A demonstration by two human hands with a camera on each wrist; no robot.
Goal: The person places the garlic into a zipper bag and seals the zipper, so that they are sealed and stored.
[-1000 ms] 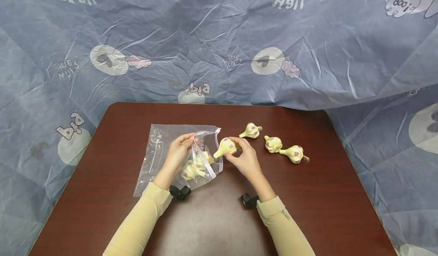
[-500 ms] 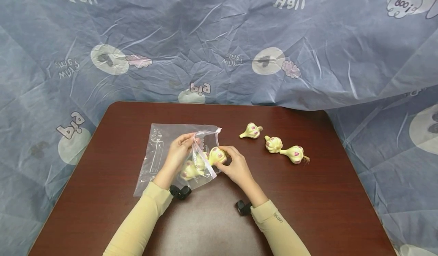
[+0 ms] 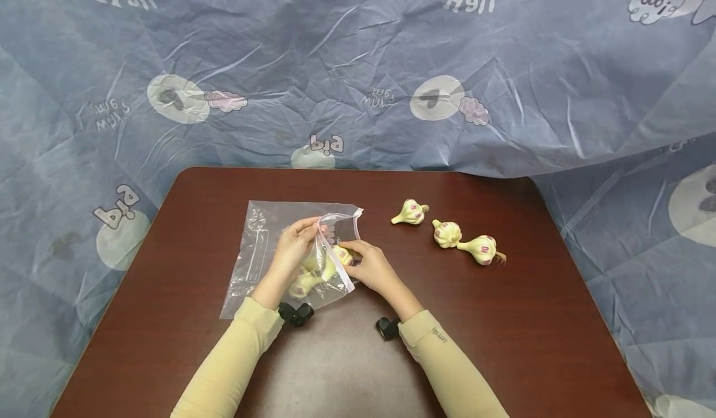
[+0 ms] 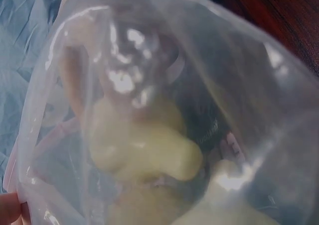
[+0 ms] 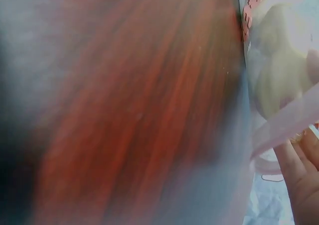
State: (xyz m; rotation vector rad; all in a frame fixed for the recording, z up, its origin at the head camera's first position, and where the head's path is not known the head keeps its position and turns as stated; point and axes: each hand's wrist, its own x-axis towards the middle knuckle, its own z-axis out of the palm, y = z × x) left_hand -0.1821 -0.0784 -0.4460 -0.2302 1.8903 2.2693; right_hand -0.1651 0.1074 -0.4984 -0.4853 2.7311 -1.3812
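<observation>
My left hand [image 3: 294, 241] pinches the pink-edged rim of a clear zip bag [image 3: 258, 231], keeping its mouth raised. At the opening, my right hand [image 3: 369, 266] grips a garlic bulb [image 3: 343, 256] whose stem end points into the bag. Other garlic bulbs [image 3: 301, 286] lie inside, seen through the plastic. The left wrist view shows pale bulbs [image 4: 139, 140] behind the shiny film, with a fingertip of the left hand at the lower left. In the right wrist view the right hand's fingers [image 5: 294, 172] reach past the bag's pink seal strip [image 5: 286, 120].
Three loose garlic bulbs lie right of the bag: one at the back [image 3: 411, 212], one in the middle [image 3: 447, 235] and one with roots at the right [image 3: 481, 249]. The brown table [image 3: 503, 331] ends before a blue printed cloth [image 3: 358, 64].
My right hand has moved left with its garlic bulb, from outside the bag into its mouth. The bulbs inside have shifted slightly left. My left hand stays at the rim.
</observation>
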